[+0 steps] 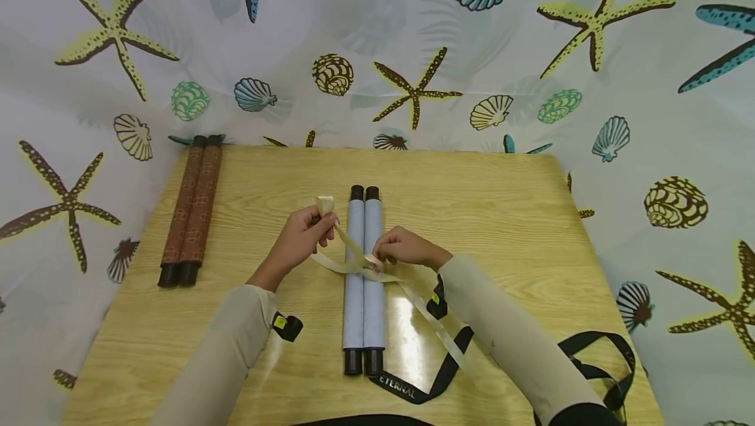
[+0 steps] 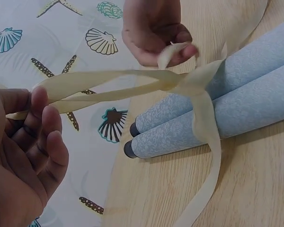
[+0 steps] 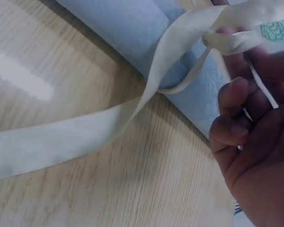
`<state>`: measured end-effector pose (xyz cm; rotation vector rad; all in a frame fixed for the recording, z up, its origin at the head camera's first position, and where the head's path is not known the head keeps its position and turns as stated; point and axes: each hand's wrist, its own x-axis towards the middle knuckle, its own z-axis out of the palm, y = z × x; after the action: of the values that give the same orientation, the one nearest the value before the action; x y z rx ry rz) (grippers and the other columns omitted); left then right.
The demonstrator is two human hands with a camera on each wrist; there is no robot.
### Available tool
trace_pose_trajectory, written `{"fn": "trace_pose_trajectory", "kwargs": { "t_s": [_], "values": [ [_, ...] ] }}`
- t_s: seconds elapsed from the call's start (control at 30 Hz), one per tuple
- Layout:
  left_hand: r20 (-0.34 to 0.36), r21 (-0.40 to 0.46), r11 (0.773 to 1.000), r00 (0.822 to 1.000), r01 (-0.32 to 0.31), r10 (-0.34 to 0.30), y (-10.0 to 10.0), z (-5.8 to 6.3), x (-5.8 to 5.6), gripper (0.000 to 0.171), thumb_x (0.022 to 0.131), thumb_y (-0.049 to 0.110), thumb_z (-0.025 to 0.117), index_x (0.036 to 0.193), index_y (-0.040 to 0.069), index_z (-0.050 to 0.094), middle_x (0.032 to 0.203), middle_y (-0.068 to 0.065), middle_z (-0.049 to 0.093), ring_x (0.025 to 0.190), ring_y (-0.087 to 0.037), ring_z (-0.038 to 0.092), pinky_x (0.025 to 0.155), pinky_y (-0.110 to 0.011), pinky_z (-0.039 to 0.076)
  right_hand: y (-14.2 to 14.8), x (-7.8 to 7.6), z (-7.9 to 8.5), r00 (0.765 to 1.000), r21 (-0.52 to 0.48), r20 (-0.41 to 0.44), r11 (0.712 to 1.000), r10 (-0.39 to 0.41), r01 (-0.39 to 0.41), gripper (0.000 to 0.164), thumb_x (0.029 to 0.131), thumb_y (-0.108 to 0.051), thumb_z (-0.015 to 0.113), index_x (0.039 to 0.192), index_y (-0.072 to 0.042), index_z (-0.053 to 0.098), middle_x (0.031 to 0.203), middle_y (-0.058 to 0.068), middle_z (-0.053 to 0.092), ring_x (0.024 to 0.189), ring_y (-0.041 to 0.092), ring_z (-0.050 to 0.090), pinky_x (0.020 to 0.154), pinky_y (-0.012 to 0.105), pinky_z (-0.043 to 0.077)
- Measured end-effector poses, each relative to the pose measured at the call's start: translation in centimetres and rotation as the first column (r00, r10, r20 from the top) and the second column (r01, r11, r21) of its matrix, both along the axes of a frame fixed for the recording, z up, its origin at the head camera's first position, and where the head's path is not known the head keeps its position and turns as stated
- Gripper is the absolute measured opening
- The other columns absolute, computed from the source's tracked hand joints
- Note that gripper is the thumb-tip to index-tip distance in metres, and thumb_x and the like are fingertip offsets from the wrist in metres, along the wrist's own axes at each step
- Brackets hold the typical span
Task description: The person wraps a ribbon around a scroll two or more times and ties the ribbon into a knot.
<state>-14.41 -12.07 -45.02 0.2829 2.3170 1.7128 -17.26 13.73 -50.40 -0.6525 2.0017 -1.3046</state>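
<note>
Two pale blue patterned rolls point(image 1: 354, 308) with black end caps lie side by side on the table, pointing away from me. A cream ribbon point(image 2: 207, 125) wraps around their middle and crosses over itself on top. My left hand point(image 1: 303, 232), to the left of the rolls, pinches a doubled loop of ribbon between thumb and fingers, pulled out from the crossing. Over the right roll, my right hand point(image 1: 407, 247) pinches another part of the ribbon close to the crossing. One loose ribbon tail point(image 3: 61, 144) trails toward the front right.
Two brown patterned rolls point(image 1: 191, 216) with black ends lie at the table's left edge. A black lanyard point(image 1: 407, 389) with white lettering lies near the front ends of the blue rolls. More black strap point(image 1: 625, 354) is at the right front. A shell-print cloth point(image 1: 354, 111) hangs behind the wooden table point(image 1: 472, 196).
</note>
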Motion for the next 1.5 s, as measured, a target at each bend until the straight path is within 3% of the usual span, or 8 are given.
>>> {"fn": "trace_pose_trajectory", "kwargs": {
  "t_s": [0.23, 0.37, 0.47, 0.6, 0.73, 0.9, 1.3, 1.5],
  "values": [
    [0.000, 0.007, 1.000, 1.000, -0.001, 0.001, 0.2, -0.2, 0.1, 0.030, 0.106, 0.022, 0.049, 0.102, -0.003, 0.064, 0.076, 0.002, 0.058, 0.061, -0.008, 0.052, 0.048, -0.023, 0.041, -1.3, 0.3, 0.2, 0.979, 0.171, -0.136, 0.976, 0.155, -0.131, 0.016, 0.087, 0.001, 0.065, 0.099, 0.002, 0.076, 0.067, 0.014, 0.067, 0.051, 0.001, 0.045, 0.054, 0.019, 0.040],
    [0.008, -0.002, 1.000, 1.000, -0.005, 0.005, 0.1, -0.2, 0.1, 0.031, 0.106, 0.023, 0.049, 0.102, -0.003, 0.064, 0.076, 0.001, 0.059, 0.061, -0.009, 0.053, 0.048, -0.023, 0.041, -2.7, 1.0, 0.9, 0.935, 0.407, -0.270, 0.908, 0.228, -0.104, 0.014, 0.080, -0.011, 0.076, 0.094, -0.012, 0.078, 0.067, -0.006, 0.061, 0.057, 0.002, 0.046, 0.053, 0.018, 0.036],
    [0.013, -0.008, 1.000, 1.000, -0.009, 0.009, -0.1, -0.4, -0.2, 0.032, 0.107, 0.024, 0.049, 0.103, -0.003, 0.064, 0.076, 0.001, 0.059, 0.061, -0.009, 0.053, 0.048, -0.025, 0.043, -3.2, 1.6, 1.1, 0.889, 0.500, -0.376, 0.865, 0.263, -0.044, 0.014, 0.078, -0.014, 0.075, 0.090, -0.019, 0.078, 0.072, -0.009, 0.056, 0.062, 0.004, 0.045, 0.053, 0.020, 0.033],
    [0.029, -0.007, 1.000, 0.999, -0.026, 0.026, -0.7, -0.7, -0.1, 0.033, 0.107, 0.025, 0.048, 0.105, -0.004, 0.063, 0.076, 0.002, 0.058, 0.061, -0.010, 0.052, 0.049, -0.028, 0.044, -2.9, 2.1, 0.9, 0.871, 0.437, -0.443, 0.900, 0.212, 0.004, 0.011, 0.081, -0.008, 0.065, 0.086, -0.015, 0.073, 0.075, -0.006, 0.052, 0.066, 0.006, 0.040, 0.057, 0.021, 0.030],
    [0.076, -0.003, 0.998, 0.995, -0.056, 0.056, -1.2, -0.8, 0.0, 0.035, 0.108, 0.028, 0.045, 0.105, -0.003, 0.060, 0.076, 0.005, 0.058, 0.062, -0.009, 0.052, 0.050, -0.026, 0.045, -0.9, 2.0, 1.1, 0.911, 0.293, -0.407, 0.954, 0.067, 0.060, 0.008, 0.090, -0.007, 0.060, 0.088, -0.009, 0.067, 0.073, -0.002, 0.053, 0.062, 0.007, 0.039, 0.061, 0.021, 0.033],
    [0.130, -0.014, 0.996, 0.987, -0.089, 0.090, -2.2, -1.2, -0.1, 0.039, 0.108, 0.036, 0.042, 0.102, 0.001, 0.057, 0.076, 0.007, 0.057, 0.063, -0.006, 0.054, 0.053, -0.024, 0.046, 2.1, 1.5, 2.2, 0.944, 0.195, -0.318, 0.967, -0.093, 0.161, 0.012, 0.096, -0.016, 0.066, 0.089, -0.007, 0.069, 0.074, 0.004, 0.061, 0.060, 0.009, 0.044, 0.062, 0.025, 0.041],
    [0.252, -0.055, 0.997, 0.965, -0.054, 0.066, -4.7, -2.5, 0.2, 0.040, 0.108, 0.035, 0.043, 0.100, -0.001, 0.058, 0.075, 0.007, 0.058, 0.065, -0.008, 0.054, 0.053, -0.026, 0.043, 8.7, 0.8, 3.5, 0.985, 0.221, -0.133, 0.965, -0.110, 0.138, 0.020, 0.100, -0.015, 0.057, 0.091, 0.002, 0.064, 0.076, 0.000, 0.055, 0.060, 0.010, 0.038, 0.064, 0.030, 0.039],
    [0.305, -0.079, 0.996, 0.950, -0.036, 0.059, -4.8, -3.4, 0.3, 0.043, 0.108, 0.037, 0.042, 0.105, -0.003, 0.059, 0.077, 0.007, 0.058, 0.068, -0.008, 0.055, 0.055, -0.026, 0.043, 10.1, 0.9, 1.9, 0.972, 0.001, 0.114, 0.978, -0.207, 0.208, 0.021, 0.103, -0.016, 0.055, 0.091, 0.000, 0.061, 0.076, 0.001, 0.059, 0.061, 0.012, 0.046, 0.056, 0.033, 0.037]
  ]
}}
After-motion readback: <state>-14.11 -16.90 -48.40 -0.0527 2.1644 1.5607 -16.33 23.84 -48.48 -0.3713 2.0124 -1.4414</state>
